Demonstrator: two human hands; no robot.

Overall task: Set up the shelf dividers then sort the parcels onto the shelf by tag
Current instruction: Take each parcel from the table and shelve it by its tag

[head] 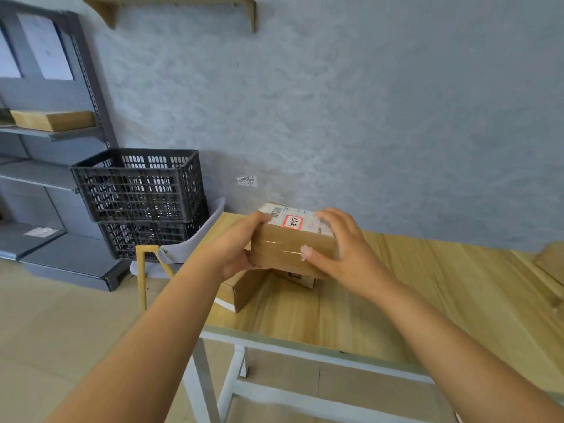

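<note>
Now I'm sorting: my left hand (pixel 236 250) and right hand (pixel 341 248) both grip 1 parcel (pixel 293 242) above the table (pixel 427 300). Next I read its tag (pixel 293 221), then carry it left to the shelf (pixel 39 132).

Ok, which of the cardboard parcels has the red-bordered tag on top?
The held parcel, gripped by both hands above the table. The parcels lying beneath it show no such tag.

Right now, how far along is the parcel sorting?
Done: one flat cardboard box lies on the grey metal shelf. In hand: left hand and right hand hold a taped brown parcel with a red-bordered tag. Left: other cardboard parcels on the wooden table.
</note>
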